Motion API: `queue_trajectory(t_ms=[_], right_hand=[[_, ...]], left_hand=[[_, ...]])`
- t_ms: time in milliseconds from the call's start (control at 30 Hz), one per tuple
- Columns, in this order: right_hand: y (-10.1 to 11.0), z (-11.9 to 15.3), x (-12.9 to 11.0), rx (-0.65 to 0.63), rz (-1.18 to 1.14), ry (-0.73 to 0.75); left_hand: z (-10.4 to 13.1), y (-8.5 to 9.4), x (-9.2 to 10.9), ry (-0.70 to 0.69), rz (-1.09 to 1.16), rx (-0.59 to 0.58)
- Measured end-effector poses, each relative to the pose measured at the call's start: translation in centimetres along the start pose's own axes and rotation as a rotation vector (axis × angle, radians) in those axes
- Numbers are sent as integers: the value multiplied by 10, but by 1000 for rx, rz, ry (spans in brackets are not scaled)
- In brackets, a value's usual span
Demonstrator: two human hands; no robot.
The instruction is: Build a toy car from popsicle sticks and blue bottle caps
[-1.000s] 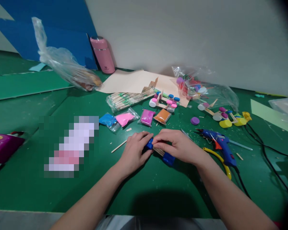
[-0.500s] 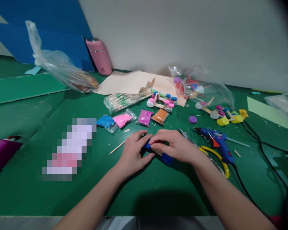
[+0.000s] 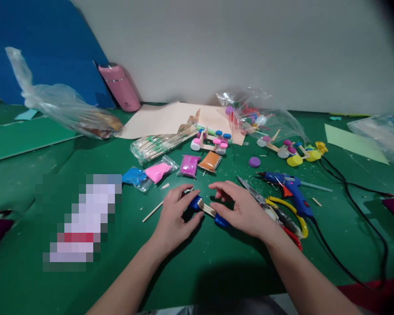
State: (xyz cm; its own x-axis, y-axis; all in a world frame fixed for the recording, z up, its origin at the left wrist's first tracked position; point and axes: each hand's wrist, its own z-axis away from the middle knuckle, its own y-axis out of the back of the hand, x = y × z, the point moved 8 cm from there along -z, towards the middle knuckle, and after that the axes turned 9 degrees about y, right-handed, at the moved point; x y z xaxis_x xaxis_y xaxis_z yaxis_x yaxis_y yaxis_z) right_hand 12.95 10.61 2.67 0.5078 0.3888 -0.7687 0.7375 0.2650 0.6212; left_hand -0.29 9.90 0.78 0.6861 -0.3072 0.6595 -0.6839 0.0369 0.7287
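Note:
A small piece made of pale wooden sticks (image 3: 208, 210) with a blue part at each end lies on the green table between my hands. My left hand (image 3: 177, 214) has thumb and fingers around its left blue end (image 3: 195, 203), gripping it. Over the right blue end (image 3: 220, 221) is my right hand (image 3: 241, 208), its fingers apart and bent, the thumb near the sticks. Behind them lie packets of blue (image 3: 134, 176), pink (image 3: 157, 172), magenta (image 3: 189, 166) and orange clay (image 3: 210, 161). A loose stick (image 3: 153, 211) rests left of my left hand.
At right are a blue glue gun (image 3: 290, 186) with its cable, scissors (image 3: 251, 189) and yellow-handled pliers (image 3: 304, 223). Farther back stand small wheeled stick models (image 3: 213, 142), bundled sticks (image 3: 157, 144), plastic bags (image 3: 279, 120) and a pink bottle (image 3: 121, 87).
My right hand has opened and drawn back from the left blue end, uncovering the sticks. The view has shifted, and red handles now show beside the yellow ones.

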Motion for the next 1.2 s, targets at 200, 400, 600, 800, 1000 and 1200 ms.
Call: queue_trajectory(t_ms=[200,400,600,800,1000,1200], right_hand=[[-11,18,1,67,232,-63],[-20,22,5,79,345,-83],[-22,24,8,85,380,-99],[-27,25,7,64,412,-92],[-27,24,10,53,416,-102],[-27,24,10,47,421,-112]], left_hand=[[2,5,9,-38,-28,44],[1,19,23,-49,-139,218],[-5,14,33,-47,-356,237],[-12,7,30,-12,-383,206],[-12,3,28,-30,-391,162],[-11,1,28,-53,-406,129]])
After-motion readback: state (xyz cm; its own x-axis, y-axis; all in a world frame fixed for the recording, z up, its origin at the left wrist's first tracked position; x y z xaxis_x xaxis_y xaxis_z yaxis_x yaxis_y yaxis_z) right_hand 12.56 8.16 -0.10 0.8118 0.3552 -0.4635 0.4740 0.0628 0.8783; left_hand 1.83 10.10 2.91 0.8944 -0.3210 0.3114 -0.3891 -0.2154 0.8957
